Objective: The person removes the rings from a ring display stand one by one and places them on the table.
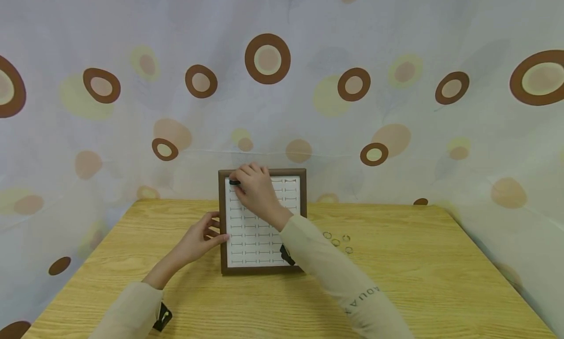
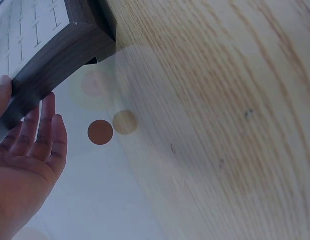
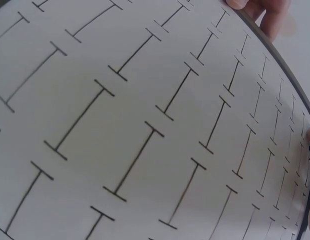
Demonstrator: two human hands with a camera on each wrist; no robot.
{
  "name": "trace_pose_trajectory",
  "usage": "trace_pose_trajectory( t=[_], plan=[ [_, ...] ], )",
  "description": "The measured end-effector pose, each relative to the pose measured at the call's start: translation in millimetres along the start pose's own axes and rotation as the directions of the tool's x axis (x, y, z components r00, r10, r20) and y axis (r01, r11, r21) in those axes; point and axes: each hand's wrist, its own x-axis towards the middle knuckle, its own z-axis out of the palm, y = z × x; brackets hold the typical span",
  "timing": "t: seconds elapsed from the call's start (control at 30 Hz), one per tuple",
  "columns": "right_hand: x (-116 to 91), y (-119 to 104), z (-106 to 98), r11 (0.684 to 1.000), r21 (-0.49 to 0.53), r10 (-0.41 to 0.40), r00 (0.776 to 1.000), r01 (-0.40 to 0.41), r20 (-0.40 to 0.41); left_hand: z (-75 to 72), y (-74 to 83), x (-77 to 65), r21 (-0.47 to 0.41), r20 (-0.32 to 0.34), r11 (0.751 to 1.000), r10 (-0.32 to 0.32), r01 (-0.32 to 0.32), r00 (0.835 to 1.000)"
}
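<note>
A ring display board [image 1: 236, 231] stands upright on the table, with a brown frame and a white panel cut with rows of short slits. At its left edge my left hand [image 1: 198, 242] holds the frame, thumb on the front and fingers at the side and behind; the left wrist view shows this hand [image 2: 27, 165] along the dark frame [image 2: 59, 60]. Up at the panel's top left corner, my right hand [image 1: 257, 190] pinches a small black object [image 1: 235, 182]; its kind is unclear. The right wrist view mostly shows the slit panel [image 3: 144, 100].
Several small metal rings [image 1: 336, 245] lie loose on the wooden table [image 1: 396, 270], right of the board. Behind the table hangs a pale curtain [image 1: 286, 114] with brown circles. A black wrist device [image 1: 163, 317] is worn at the left sleeve, another [image 1: 287, 255] at the right.
</note>
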Motion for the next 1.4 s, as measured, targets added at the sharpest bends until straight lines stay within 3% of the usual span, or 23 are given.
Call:
trace_pose_trajectory(
  t=[0.13, 0.33, 0.47, 0.6, 0.8, 1.0, 1.4],
  plan=[
    [0, 0, 1, 1.000, 0.005, 0.000, 1.000, 0.000, -0.010, 0.7, 3.4, -0.6, 0.015, -0.005, 1.000, -0.012, 0.012, 1.000],
    [2, 1, 0, 1.000, 0.001, 0.009, 1.000, -0.009, 0.010, -3.5, 33.1, -8.2, 0.020, 0.001, 1.000, -0.005, 0.005, 1.000],
    [2, 1, 0, 1.000, 0.007, 0.017, 1.000, -0.017, 0.014, -4.9, 39.6, -10.0, 0.022, 0.007, 1.000, 0.008, -0.008, 1.000],
    [3, 0, -1, 0.999, 0.023, 0.026, 0.999, -0.027, 0.021, -2.8, 30.9, -7.7, 0.017, 0.004, 1.000, -0.013, 0.013, 1.000],
    [4, 0, -2, 0.998, 0.039, 0.047, 0.997, -0.049, 0.056, 0.7, 3.8, -1.1, 0.015, 0.000, 1.000, -0.012, 0.012, 1.000],
    [5, -1, -6, 0.994, 0.085, 0.068, 0.995, -0.074, 0.079, 0.4, 1.2, -0.1, 0.007, 0.001, 1.000, 0.001, -0.001, 1.000],
    [11, -4, -14, 0.976, 0.134, 0.142, 0.969, -0.172, 0.203, -5.3, 41.7, -9.2, 0.033, 0.019, 0.999, -0.001, 0.000, 1.000]
  ],
)
